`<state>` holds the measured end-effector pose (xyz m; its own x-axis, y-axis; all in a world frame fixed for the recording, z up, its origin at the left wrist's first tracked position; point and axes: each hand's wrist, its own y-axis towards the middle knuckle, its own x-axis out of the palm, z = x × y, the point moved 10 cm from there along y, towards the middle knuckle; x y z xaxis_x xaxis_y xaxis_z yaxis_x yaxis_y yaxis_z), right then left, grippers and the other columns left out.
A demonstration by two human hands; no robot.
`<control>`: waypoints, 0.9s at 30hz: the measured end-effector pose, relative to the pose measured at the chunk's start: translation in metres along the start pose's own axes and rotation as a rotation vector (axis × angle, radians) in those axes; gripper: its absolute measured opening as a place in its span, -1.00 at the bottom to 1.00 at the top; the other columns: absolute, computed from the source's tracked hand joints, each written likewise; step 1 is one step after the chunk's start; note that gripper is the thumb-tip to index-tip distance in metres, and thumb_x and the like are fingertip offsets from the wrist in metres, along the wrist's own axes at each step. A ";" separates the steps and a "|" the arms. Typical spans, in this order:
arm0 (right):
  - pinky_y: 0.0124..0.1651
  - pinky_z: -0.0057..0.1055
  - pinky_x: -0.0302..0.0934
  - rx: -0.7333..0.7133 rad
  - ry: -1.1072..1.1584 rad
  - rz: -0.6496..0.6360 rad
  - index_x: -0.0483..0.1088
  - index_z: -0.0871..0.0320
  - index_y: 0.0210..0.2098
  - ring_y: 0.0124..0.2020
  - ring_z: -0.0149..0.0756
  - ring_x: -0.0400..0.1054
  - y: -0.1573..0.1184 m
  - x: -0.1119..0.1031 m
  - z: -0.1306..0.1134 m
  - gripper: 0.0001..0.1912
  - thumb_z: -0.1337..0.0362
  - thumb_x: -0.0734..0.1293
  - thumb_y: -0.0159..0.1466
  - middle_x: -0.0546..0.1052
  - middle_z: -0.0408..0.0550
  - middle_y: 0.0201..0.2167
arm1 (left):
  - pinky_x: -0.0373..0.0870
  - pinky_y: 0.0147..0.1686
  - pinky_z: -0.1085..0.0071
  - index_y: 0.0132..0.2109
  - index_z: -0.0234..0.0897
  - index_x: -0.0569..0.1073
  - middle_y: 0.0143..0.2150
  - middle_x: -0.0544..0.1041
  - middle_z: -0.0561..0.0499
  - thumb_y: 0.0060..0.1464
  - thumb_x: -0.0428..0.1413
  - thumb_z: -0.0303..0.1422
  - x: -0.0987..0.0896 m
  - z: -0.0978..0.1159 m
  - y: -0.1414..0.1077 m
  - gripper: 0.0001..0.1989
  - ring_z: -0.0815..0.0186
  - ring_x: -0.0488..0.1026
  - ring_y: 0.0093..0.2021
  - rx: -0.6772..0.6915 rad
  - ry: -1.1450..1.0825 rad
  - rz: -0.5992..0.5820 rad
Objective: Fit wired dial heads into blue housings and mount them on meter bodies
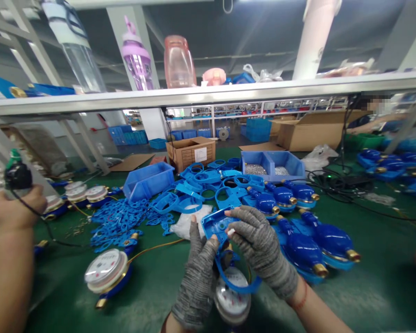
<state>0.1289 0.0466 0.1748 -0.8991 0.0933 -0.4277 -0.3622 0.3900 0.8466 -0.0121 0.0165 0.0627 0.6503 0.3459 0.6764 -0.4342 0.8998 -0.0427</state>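
My left hand [198, 273], in a grey fingerless glove, grips the lower left side of a blue plastic water meter cover [213, 225], which has a box-like part and a ring. At the cover's right side, my right hand [265, 247], gloved likewise, pinches a small white piece [230, 232] too small to name. Its upper fingers touch the cover's edge. Below the ring sits a water meter [233, 296] with a round dial, partly hidden by the ring and my left hand. A second water meter [106, 270] with a yellow wire lies to the left.
Blue ring covers [225, 196], small blue parts [119, 219] and a blue bin [149, 180] lie ahead. Blue meters [301, 247] stand right, near a two-part bin [273, 166] and cables [346, 185]. A co-worker's hand [17, 206] holds a corded tool [18, 173] at left. A shelf [208, 95] crosses above.
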 end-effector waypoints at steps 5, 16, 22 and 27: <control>-0.37 -0.33 0.36 -0.036 -0.176 -0.027 0.50 0.11 -0.32 -0.46 -0.22 0.48 -0.006 -0.007 -0.023 -0.77 0.36 0.21 0.34 0.60 -0.04 -0.46 | 0.49 -0.16 0.59 -0.05 -0.11 0.59 0.02 0.58 0.04 -0.02 0.32 -0.35 -0.005 0.025 -0.011 -0.67 0.28 0.54 -0.05 0.153 0.414 0.132; -0.38 -0.45 0.47 0.018 -0.181 0.124 0.56 0.08 -0.34 -0.46 -0.29 0.55 -0.011 -0.022 -0.038 -0.65 0.24 0.16 0.41 0.64 -0.05 -0.46 | 0.49 -0.30 0.56 -0.39 -0.19 0.61 -0.42 0.63 0.06 -0.25 0.43 -0.31 0.002 0.034 -0.021 -0.79 0.34 0.54 -0.38 0.305 0.414 0.136; -0.42 -0.46 0.51 0.203 0.146 0.162 0.60 0.05 -0.41 -0.52 -0.25 0.56 -0.021 -0.011 -0.018 -0.72 0.13 0.31 0.33 0.65 -0.06 -0.49 | 0.49 -0.27 0.48 -0.38 -0.17 0.62 -0.40 0.63 0.06 -0.28 0.46 -0.16 -0.010 0.007 -0.012 -0.70 0.32 0.54 -0.36 0.232 0.213 0.009; -0.44 -0.52 0.51 0.150 0.204 0.269 0.55 0.08 -0.41 -0.54 -0.27 0.56 -0.021 -0.027 -0.025 -0.77 0.12 0.37 0.30 0.65 -0.10 -0.49 | 0.51 -0.18 0.37 -0.43 -0.22 0.60 -0.40 0.62 -0.01 -0.27 0.43 -0.09 -0.006 0.009 -0.016 -0.67 0.23 0.55 -0.31 0.296 0.295 0.026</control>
<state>0.1548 0.0128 0.1762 -0.9933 0.0319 -0.1114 -0.0799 0.5076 0.8579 -0.0142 -0.0026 0.0657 0.7687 0.4673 0.4367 -0.5852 0.7894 0.1853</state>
